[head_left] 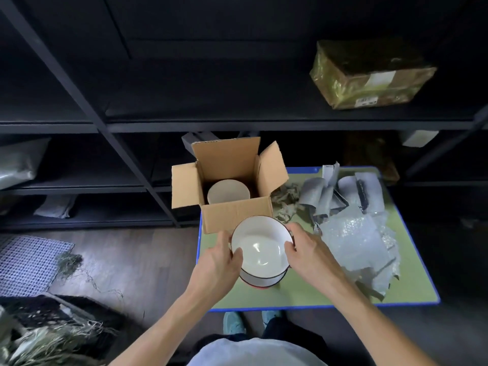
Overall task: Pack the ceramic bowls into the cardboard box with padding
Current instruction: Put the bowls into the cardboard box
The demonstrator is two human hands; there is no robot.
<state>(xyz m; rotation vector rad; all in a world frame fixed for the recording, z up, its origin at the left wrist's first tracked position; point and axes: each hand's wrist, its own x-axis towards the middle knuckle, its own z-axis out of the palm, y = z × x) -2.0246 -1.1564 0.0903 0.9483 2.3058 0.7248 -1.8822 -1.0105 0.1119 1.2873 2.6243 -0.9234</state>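
An open cardboard box [237, 215] stands at the far left of a small green table [330, 294], its flaps spread. A cream bowl [228, 192] sits inside it. Just in front of the box I hold a white ceramic bowl [260, 248] with a dark rim, above another bowl [261, 281] of the same kind. My left hand [220, 256] grips the top bowl's left rim, thumb inside. On the right rim my right hand [306, 249] grips the same bowl. Bubble wrap [353, 241] and grey padding sheets [324, 196] lie to the right.
Dark metal shelving [237, 125] rises behind the table, with a taped parcel [369, 75] on an upper shelf. Shredded paper filler [284, 204] lies beside the box. On the floor at left are a mesh mat [29, 262] and straw-like filler [39, 339].
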